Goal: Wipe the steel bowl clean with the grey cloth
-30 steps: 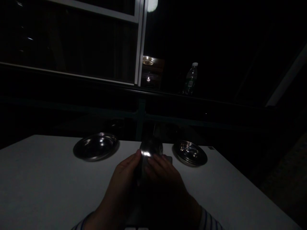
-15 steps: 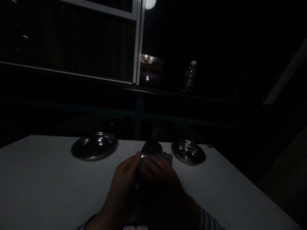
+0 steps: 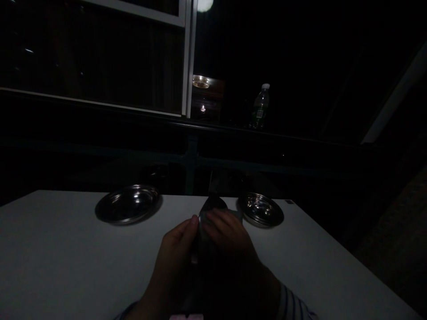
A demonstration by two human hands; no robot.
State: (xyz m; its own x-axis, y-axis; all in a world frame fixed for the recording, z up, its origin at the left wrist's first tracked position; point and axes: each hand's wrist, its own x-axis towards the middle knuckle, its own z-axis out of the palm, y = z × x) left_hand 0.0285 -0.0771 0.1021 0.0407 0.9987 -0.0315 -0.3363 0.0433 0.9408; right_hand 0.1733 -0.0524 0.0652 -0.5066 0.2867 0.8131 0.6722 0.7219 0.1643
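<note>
In the dim head view, my left hand (image 3: pixel 178 242) grips the left edge of a dark, shiny metal piece with a rounded far end (image 3: pixel 215 203). Its exact kind is hard to make out, since my hands and the darkness cover most of it. My right hand (image 3: pixel 230 235) is closed over a grey cloth (image 3: pixel 236 215), pressing it against the metal piece. A corner of the cloth sticks out to the right of the fingers.
On the white table (image 3: pixel 83 262), a wide steel plate (image 3: pixel 128 204) lies at the far left. Nested steel bowls (image 3: pixel 260 210) stand at the far right. Behind the table, a clear plastic bottle (image 3: pixel 260 106) stands on a ledge beside a window frame (image 3: pixel 188 58).
My right hand and the cloth have moved slightly up and right over the metal piece, which now shows less of its surface. The left hand keeps its grip. The view has shifted slightly.
</note>
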